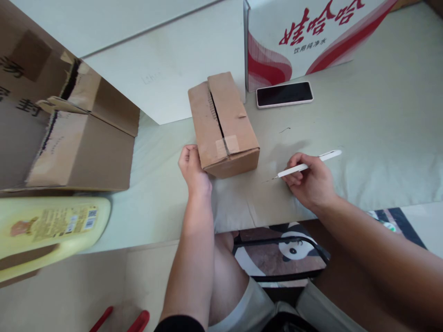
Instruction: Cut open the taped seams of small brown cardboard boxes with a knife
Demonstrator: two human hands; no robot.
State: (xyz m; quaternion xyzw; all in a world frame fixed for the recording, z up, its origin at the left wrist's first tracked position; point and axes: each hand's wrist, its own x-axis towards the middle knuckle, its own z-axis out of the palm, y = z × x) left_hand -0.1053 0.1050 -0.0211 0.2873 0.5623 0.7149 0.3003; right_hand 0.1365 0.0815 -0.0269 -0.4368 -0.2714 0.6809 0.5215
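Observation:
A small brown cardboard box [230,115], its top flaps meeting at a dark slit with clear tape at the near end, rests on the pale green cloth. My left hand [194,167] is closed against the box's near left corner, fingers curled and partly hidden by it. To the right, my right hand [309,180] grips a slim white pen [294,171], whose thin tip points left toward the box, apart from it and close over the cloth. A phone [284,94] with a dark screen lies beyond the pen.
Behind stand a large white box [166,69] and a white-and-red carton [301,46]. Open brown cartons [100,152] and a yellow jug [58,226] occupy the left. A small dark thread-like piece [285,130] lies on the cloth. Red handles [138,321] show below the table edge.

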